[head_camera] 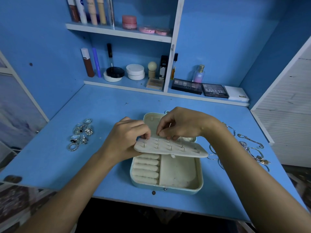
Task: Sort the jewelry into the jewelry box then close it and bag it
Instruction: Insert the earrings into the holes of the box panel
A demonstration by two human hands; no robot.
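While both hands (127, 137) (178, 123) pinch studs on the panel (170, 148), one open box (178, 172) holds six empty rolls (146, 169); rings (80, 133) lie left.

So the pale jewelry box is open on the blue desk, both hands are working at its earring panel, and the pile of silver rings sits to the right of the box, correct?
Not quite. The head view shows the pile of silver rings to the left of the open pale jewelry box, not the right. The rest holds: the box sits on the blue desk, and the left hand and right hand work at its padded earring panel.

Open jewelry box (180, 175) on blue desk (104, 113), both hands pinching its earring panel (170, 147), rings (80, 133) left
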